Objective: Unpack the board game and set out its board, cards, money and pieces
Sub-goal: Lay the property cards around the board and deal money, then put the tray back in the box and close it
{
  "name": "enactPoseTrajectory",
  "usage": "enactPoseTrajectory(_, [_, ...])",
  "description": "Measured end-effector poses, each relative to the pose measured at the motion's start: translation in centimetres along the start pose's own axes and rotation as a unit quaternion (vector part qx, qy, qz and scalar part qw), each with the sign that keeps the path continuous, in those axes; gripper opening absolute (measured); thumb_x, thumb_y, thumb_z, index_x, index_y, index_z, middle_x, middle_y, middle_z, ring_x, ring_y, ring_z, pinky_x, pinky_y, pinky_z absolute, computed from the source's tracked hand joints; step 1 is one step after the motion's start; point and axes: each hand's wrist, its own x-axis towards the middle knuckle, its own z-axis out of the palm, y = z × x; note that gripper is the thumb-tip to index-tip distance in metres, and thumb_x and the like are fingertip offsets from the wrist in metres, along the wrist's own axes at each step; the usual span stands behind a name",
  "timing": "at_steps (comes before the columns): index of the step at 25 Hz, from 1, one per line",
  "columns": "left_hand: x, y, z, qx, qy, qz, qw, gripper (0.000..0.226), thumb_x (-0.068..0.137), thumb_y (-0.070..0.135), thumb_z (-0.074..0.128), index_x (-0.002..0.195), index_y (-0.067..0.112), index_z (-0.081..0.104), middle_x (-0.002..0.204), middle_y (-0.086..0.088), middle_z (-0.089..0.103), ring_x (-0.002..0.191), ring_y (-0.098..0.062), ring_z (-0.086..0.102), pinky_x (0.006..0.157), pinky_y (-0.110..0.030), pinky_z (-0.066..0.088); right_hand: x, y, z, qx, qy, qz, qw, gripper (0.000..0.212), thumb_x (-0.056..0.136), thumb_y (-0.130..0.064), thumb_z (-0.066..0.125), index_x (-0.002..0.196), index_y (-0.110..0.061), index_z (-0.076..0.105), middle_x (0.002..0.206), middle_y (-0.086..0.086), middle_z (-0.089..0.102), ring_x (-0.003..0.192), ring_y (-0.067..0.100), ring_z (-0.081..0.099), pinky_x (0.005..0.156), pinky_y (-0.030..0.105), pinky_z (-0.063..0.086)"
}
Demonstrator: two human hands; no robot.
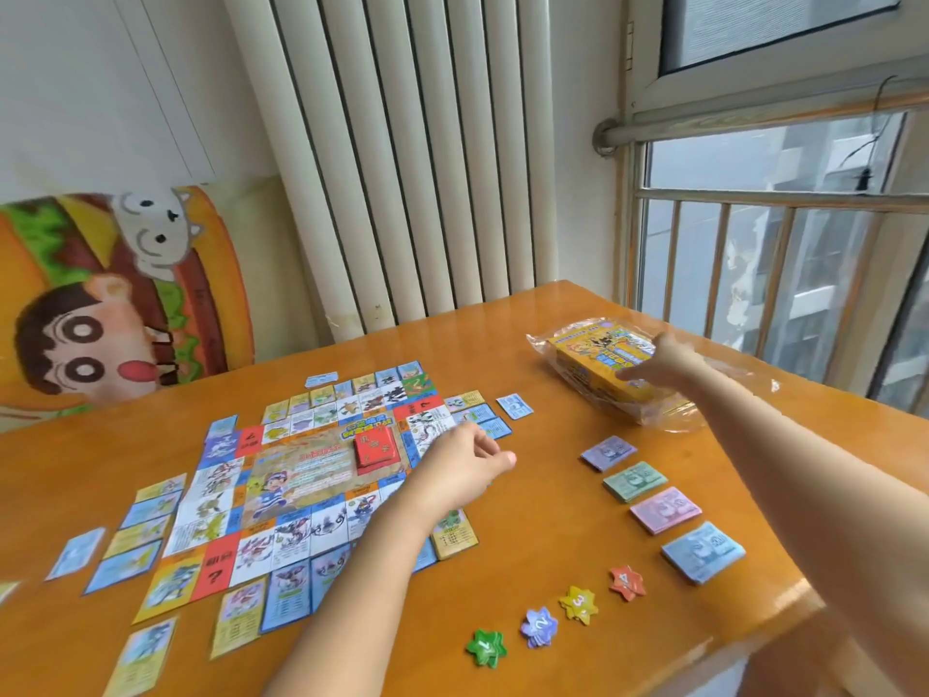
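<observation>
Yellow game box (600, 367) at the far right, right hand (661, 362) on it
Wrapped in clear plastic, it lies far right on the surface (528, 596), long axis running left to right. The right hand rests on its right end, though blur hides whether it grips. The left hand (467, 465), loosely curled and empty, hovers over the board (301, 470), farther from the box.

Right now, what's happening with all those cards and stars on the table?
A person is setting out a board game on the table. The board lies open with cards around it and a red deck on its middle. Four money stacks and four numbered star pieces sit to its right. The right hand is on the yellow game box in clear wrap; the left hand hovers by the board's edge, fingers curled.
</observation>
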Motion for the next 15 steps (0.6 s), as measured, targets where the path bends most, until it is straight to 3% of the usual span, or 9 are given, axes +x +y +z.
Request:
enactPoseTrajectory(2, [0.4,0.0,1.1,0.000,-0.036,-0.009,0.999,0.021,0.091,0.038,0.058,0.102,0.020,0.055,0.094,0.008,0.056,0.076,-0.003,0.052,0.061,-0.021,0.040,1.1,1.3,-0.2,-0.070,-0.042,0.032,0.996,0.105,0.063,-0.062,0.077,0.141,-0.005,0.036,0.135,0.016,0.049,0.121,0.032,0.049,0.098,0.039,0.045])
enactPoseTrajectory(4, [1.0,-0.1,2.2,0.014,-0.053,-0.015,0.998,0.024,0.091,0.036,0.058,0.108,0.018,0.059,0.107,0.004,0.059,0.088,-0.008,0.055,0.072,-0.023,0.043,1.5,1.7,-0.2,-0.148,-0.072,0.006,0.986,0.108,0.062,-0.073,0.068,0.143,-0.010,0.036,0.140,0.012,0.047,0.124,0.029,0.048,0.099,0.035,0.042])
enactPoseTrajectory(6, [1.7,-0.3,3.2,0.037,-0.056,-0.019,0.998,0.028,0.092,0.035,0.058,0.114,0.018,0.062,0.119,0.002,0.059,0.105,-0.013,0.056,0.085,-0.024,0.043,1.7,1.8,0.0,-0.188,-0.104,0.007,0.977,0.120,0.059,-0.082,0.061,0.149,-0.012,0.024,0.148,0.011,0.038,0.133,0.030,0.040,0.108,0.039,0.034])
enactPoseTrajectory(9, [2.5,-0.5,4.1,0.051,-0.055,-0.030,0.997,0.030,0.092,0.034,0.056,0.116,0.018,0.065,0.126,0.000,0.059,0.114,-0.016,0.055,0.093,-0.026,0.043,4.1,2.7,1.5,-0.190,-0.123,0.055,0.973,0.166,0.014,-0.099,0.051,0.153,-0.019,0.005,0.154,0.015,0.028,0.139,0.037,0.028,0.113,0.049,0.026])
enactPoseTrajectory(11, [2.9,-0.5,4.3,0.057,-0.056,-0.040,0.996,0.031,0.093,0.034,0.056,0.117,0.018,0.065,0.127,0.000,0.059,0.114,-0.016,0.055,0.094,-0.027,0.044,6.4,3.2,2.2,-0.168,-0.122,0.063,0.976,0.179,-0.005,-0.097,0.046,0.153,-0.023,0.004,0.154,0.017,0.026,0.139,0.039,0.027,0.112,0.051,0.027])
enactPoseTrajectory(12, [3.0,-0.5,4.3,0.060,-0.059,-0.043,0.996,0.031,0.093,0.035,0.056,0.117,0.018,0.065,0.127,0.000,0.058,0.114,-0.016,0.055,0.095,-0.027,0.044,5.8,2.8,1.8,-0.164,-0.120,0.067,0.977,0.176,-0.002,-0.097,0.050,0.152,-0.024,0.005,0.153,0.018,0.026,0.139,0.040,0.027,0.112,0.051,0.028])
enactPoseTrajectory(15, [3.1,-0.7,4.6,0.066,-0.063,-0.051,0.995,0.034,0.092,0.037,0.056,0.120,0.019,0.063,0.129,0.001,0.057,0.115,-0.016,0.054,0.097,-0.029,0.044,2.6,1.3,0.1,-0.177,-0.072,0.054,0.980,0.140,0.044,-0.084,0.069,0.152,-0.028,0.000,0.151,0.025,0.015,0.139,0.043,0.018,0.112,0.050,0.026])
